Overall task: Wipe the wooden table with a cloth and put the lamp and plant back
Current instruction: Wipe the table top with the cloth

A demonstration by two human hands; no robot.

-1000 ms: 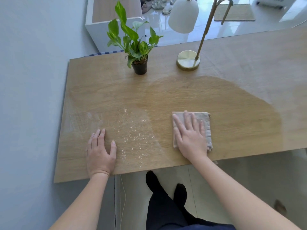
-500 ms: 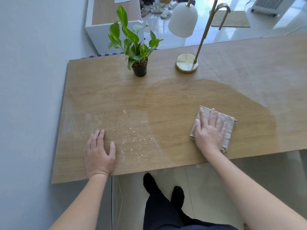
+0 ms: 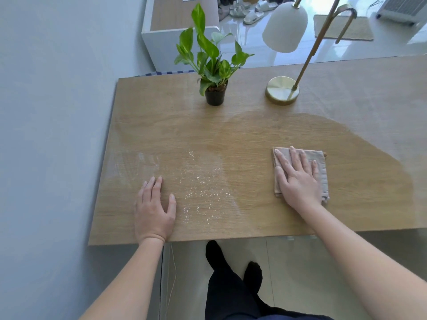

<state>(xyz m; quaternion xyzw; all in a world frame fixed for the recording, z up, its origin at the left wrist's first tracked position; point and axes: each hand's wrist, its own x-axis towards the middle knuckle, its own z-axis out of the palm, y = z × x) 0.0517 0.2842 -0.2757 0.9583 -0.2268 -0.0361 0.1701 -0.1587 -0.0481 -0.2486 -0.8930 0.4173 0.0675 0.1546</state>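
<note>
The wooden table (image 3: 231,130) has a darker wiped patch on its right half and pale crumbs (image 3: 203,188) scattered near the front left. My right hand (image 3: 298,179) presses flat on a folded beige cloth (image 3: 322,162) inside the wiped patch. To the left of the crumbs, my left hand (image 3: 154,211) rests palm down at the front edge, fingers apart, holding nothing. A green plant in a small black pot (image 3: 215,95) stands at the back. To its right is the lamp with a round brass base (image 3: 282,90) and a white shade (image 3: 285,26).
A grey wall (image 3: 46,135) runs along the table's left side. Behind the table are a white cabinet (image 3: 161,42), sandals and a mat on a glossy floor. My dark-clad legs (image 3: 231,285) stand below the front edge.
My right hand slid the cloth to the right, then a little back to the left, squaring it up. My left hand stayed in place.
</note>
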